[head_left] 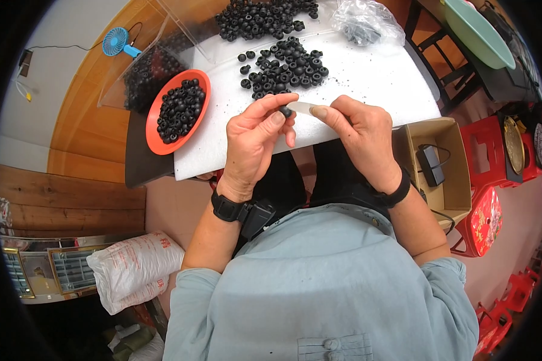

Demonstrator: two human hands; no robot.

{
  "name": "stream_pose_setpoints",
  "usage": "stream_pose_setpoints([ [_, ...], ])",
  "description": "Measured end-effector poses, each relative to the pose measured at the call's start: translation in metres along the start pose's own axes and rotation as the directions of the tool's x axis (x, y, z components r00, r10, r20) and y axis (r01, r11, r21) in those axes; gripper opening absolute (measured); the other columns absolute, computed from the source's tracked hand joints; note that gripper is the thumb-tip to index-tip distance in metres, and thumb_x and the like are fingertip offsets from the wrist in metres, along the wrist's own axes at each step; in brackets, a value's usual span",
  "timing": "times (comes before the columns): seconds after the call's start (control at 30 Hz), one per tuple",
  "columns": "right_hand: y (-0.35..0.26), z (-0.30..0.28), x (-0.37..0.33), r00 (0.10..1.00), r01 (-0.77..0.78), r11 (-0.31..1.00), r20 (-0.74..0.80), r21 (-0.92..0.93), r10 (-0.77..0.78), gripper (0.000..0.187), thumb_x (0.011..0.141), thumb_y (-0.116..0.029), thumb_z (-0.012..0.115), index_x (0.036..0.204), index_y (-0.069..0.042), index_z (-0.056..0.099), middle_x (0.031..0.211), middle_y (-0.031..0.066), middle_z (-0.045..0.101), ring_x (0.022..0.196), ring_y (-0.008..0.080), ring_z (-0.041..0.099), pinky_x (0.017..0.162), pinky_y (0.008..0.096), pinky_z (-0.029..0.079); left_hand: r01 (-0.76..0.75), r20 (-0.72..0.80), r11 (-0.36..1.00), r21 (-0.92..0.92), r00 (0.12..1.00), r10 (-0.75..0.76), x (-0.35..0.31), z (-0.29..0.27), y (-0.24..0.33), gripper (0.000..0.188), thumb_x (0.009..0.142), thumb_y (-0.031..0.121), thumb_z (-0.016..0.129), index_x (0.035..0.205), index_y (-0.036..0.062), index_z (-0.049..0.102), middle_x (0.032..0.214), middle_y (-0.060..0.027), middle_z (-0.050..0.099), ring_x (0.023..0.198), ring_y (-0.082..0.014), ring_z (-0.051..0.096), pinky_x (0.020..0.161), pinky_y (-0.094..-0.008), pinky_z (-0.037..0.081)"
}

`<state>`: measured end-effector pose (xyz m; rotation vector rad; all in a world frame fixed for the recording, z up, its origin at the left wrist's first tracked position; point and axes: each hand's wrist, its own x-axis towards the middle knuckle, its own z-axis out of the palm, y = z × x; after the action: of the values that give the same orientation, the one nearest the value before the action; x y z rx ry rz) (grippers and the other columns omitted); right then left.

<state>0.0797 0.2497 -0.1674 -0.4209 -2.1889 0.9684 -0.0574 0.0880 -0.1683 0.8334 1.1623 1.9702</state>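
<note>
My left hand (pixel 255 139) is closed, pinching a small round black piece (pixel 285 112) between thumb and fingers. In my right hand (pixel 362 133) is a slim whitish blade-like tool (pixel 300 107), gripped between thumb and forefinger. Its tip reaches the black piece; I cannot tell its exact kind. Both hands are above the near edge of the white board (pixel 367 78). Just beyond them lies a loose pile of similar black pieces (pixel 295 66), knobbed and ball-shaped, some with holes. To the left, an orange-red dish (pixel 153 123) holds many more of them.
Another heap of black pieces (pixel 256 21) lies at the far edge. A clear plastic bin (pixel 111 87) stands behind the dish, near a blue fan (pixel 115 41). A clear bag (pixel 370 24) sits far right. Beside my right arm is a cardboard box (pixel 454 195) with a black adapter (pixel 430 163).
</note>
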Motion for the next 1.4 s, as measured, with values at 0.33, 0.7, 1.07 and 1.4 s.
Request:
stream_pose_setpoints([
  [0.33,0.002,0.002,-0.002,0.998,0.068,0.996,-0.009,-0.057,-0.069,0.042,0.097,-0.040,0.071,0.071,-0.008,0.065,0.059,0.0093,0.059,0.049,0.0266,0.057,0.047,0.0375,0.041,-0.076,0.002,0.992,0.102,0.997,0.076,-0.002,0.005,-0.003,0.029,0.103,0.001,0.058,0.128,-0.0083,0.068,0.107,-0.0090,0.063,0.079,-0.0173,0.064,0.079,-0.0273,0.053],
  [0.7,0.004,0.004,-0.004,0.993,0.115,0.989,-0.007,-0.090,-0.116,0.043,0.097,-0.042,0.070,0.071,-0.008,0.065,0.058,0.0091,0.059,0.049,0.0262,0.058,0.047,0.0381,0.041,-0.135,-0.035,0.985,0.110,0.990,0.140,-0.001,0.010,-0.008,0.025,0.104,0.002,0.057,0.123,-0.0084,0.069,0.105,-0.0089,0.064,0.078,-0.0167,0.063,0.075,-0.0266,0.054],
  [1.07,0.008,0.004,-0.008,0.999,-0.022,0.991,-0.037,0.129,0.027,0.041,0.096,-0.037,0.074,0.072,-0.005,0.066,0.056,0.0117,0.053,0.047,0.0252,0.048,0.047,0.0369,0.038,-0.089,-0.033,0.984,0.153,0.995,0.096,-0.005,0.008,-0.007,0.033,0.104,0.006,0.059,0.133,-0.0081,0.064,0.105,-0.0112,0.066,0.082,-0.0215,0.064,0.075,-0.0313,0.054],
  [1.4,0.005,0.004,-0.008,0.999,0.014,1.000,-0.037,0.005,-0.014,0.044,0.096,-0.039,0.073,0.069,-0.006,0.065,0.056,0.0116,0.056,0.047,0.0261,0.053,0.046,0.0375,0.039,-0.105,-0.015,0.985,0.133,0.994,0.108,-0.005,0.009,-0.007,0.029,0.103,0.002,0.059,0.129,-0.0085,0.067,0.107,-0.0098,0.063,0.082,-0.0176,0.065,0.080,-0.0274,0.054],
])
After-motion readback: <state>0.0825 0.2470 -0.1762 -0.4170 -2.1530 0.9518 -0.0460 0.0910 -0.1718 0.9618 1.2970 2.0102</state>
